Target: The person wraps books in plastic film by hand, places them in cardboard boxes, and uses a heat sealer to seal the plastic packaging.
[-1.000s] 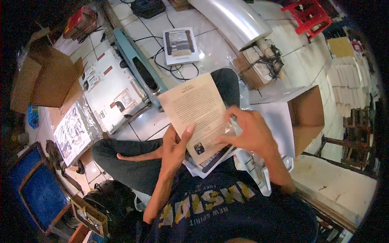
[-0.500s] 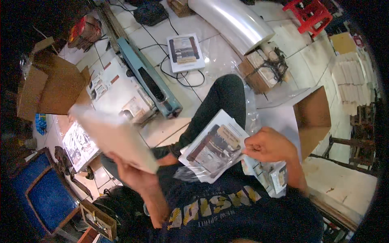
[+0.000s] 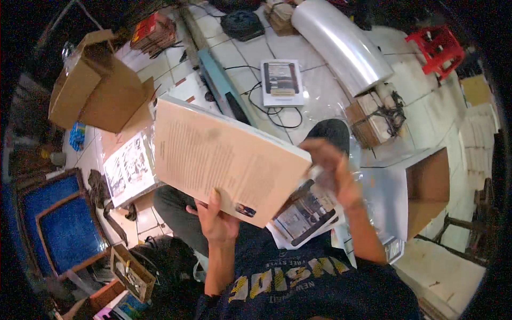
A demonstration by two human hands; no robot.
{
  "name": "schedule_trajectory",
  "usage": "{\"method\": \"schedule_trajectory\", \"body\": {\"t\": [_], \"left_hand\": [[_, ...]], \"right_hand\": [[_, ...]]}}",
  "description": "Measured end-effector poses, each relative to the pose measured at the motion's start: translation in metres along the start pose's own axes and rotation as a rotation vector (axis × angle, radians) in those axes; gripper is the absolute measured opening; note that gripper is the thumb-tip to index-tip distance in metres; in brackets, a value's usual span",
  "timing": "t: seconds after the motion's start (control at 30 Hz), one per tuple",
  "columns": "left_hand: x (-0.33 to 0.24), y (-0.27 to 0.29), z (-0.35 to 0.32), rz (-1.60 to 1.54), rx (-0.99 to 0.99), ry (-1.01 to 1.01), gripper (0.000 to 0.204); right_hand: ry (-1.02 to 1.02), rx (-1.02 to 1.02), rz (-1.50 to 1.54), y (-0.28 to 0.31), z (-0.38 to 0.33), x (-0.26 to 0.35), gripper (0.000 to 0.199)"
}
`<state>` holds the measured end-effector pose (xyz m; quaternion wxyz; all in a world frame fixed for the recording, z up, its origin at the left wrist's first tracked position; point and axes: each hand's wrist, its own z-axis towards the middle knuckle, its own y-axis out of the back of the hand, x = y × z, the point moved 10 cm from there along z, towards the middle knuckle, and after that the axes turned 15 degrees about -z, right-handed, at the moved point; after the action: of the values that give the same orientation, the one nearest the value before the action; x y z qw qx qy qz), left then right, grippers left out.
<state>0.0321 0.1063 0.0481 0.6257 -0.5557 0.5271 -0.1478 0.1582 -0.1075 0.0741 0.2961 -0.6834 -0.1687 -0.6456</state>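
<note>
My left hand point(image 3: 218, 218) grips a thick book point(image 3: 224, 160) at its lower edge, thumb on the beige cover, which carries printed text and a small picture. The book is tilted above my lap. At its right corner is my right hand point(image 3: 333, 170), fingers bent and smeared by motion; whether it grips anything cannot be made out. Below, on my lap, lies a small pile of books point(image 3: 306, 216) with a dark picture on the top cover, partly hidden by the held book and my right arm.
Another book point(image 3: 282, 82) lies on the tiled floor ahead, near a black cable. A blue-grey long bar device point(image 3: 226, 88) stands left of it. A large clear plastic roll point(image 3: 341, 45), a cardboard box point(image 3: 106, 88), an open box point(image 3: 426, 181) and a red stool point(image 3: 437, 50) surround me.
The book in my left hand has swung right and turned its beige cover up. My right hand has left the lap pile and moved up to the held book's corner. The view has shifted.
</note>
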Motion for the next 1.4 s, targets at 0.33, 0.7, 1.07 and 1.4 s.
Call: {"method": "schedule_trajectory", "body": {"t": [0.33, 0.7, 1.07, 1.4], "left_hand": [[0.015, -0.041, -0.046, 0.277, 0.129, 0.307, 0.061], [0.015, -0.024, -0.073, 0.431, -0.022, 0.568, 0.064], [0.056, -0.043, -0.062, 1.02, 0.659, 0.371, 0.058], [0.14, -0.054, 0.031, 0.753, 0.462, 0.287, 0.058]], "right_hand": [[0.624, 0.135, -1.254, -0.108, -0.045, 0.077, 0.038], [0.419, -0.035, -1.019, -0.078, -0.003, 0.081, 0.041], [0.253, -0.9, -0.972, 0.086, -0.028, 0.109, 0.006], [-0.036, -1.088, -1.604, 0.162, -0.106, 0.151, 0.056]]}}
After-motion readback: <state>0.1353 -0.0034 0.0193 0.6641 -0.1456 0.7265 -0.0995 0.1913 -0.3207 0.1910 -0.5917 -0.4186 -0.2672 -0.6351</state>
